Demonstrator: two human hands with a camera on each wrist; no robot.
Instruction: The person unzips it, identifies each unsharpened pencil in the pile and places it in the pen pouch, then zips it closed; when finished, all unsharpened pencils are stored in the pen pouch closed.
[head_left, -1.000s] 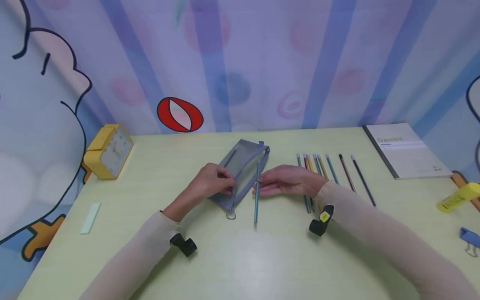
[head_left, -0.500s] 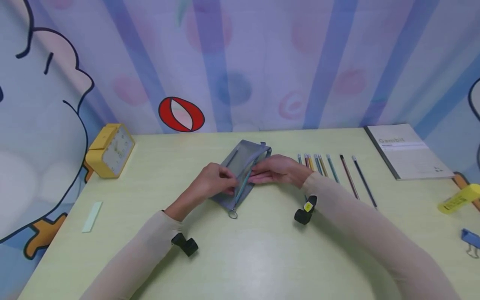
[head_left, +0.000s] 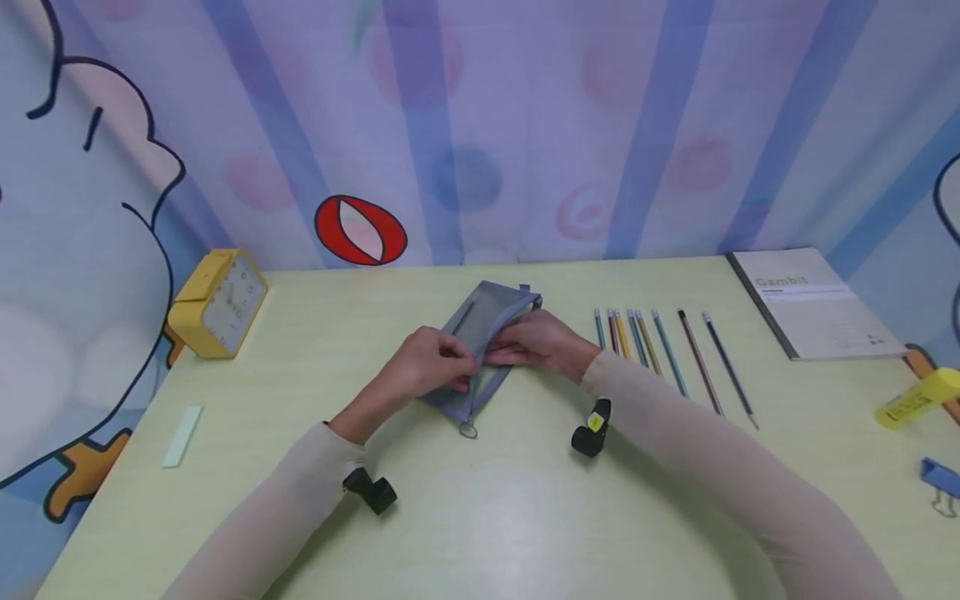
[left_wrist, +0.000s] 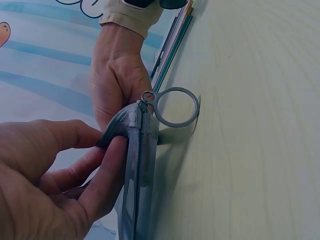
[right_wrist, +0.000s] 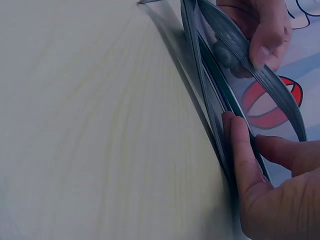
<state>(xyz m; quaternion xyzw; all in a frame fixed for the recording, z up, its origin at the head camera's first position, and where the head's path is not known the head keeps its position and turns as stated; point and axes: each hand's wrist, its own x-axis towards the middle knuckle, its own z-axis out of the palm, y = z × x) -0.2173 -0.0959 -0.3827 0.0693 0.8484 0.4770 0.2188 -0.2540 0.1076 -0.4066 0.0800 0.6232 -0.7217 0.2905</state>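
A grey mesh pouch [head_left: 480,329] lies slantwise at the table's middle, with its zip ring [head_left: 468,431] at the near end. My left hand [head_left: 435,362] pinches the pouch's upper lip [right_wrist: 240,35] and holds the mouth apart. My right hand [head_left: 536,343] sits at the mouth, its finger and thumb [right_wrist: 237,150] closed on the end of a teal pencil [right_wrist: 212,85] that lies inside the pouch. In the left wrist view the pouch [left_wrist: 137,165] stands edge-on between my left hand [left_wrist: 60,180] and my right hand [left_wrist: 117,85].
Several coloured pencils [head_left: 660,350] lie in a row right of the pouch. A notebook [head_left: 813,302] is at the far right, with a yellow highlighter [head_left: 918,396] and a blue binder clip [head_left: 941,479] nearer. A yellow clock [head_left: 217,302] and a pale green strip [head_left: 182,436] are on the left.
My right hand has moved left and slid the teal pencil from beside the pouch into its mouth. The left hand has kept hold of the pouch.
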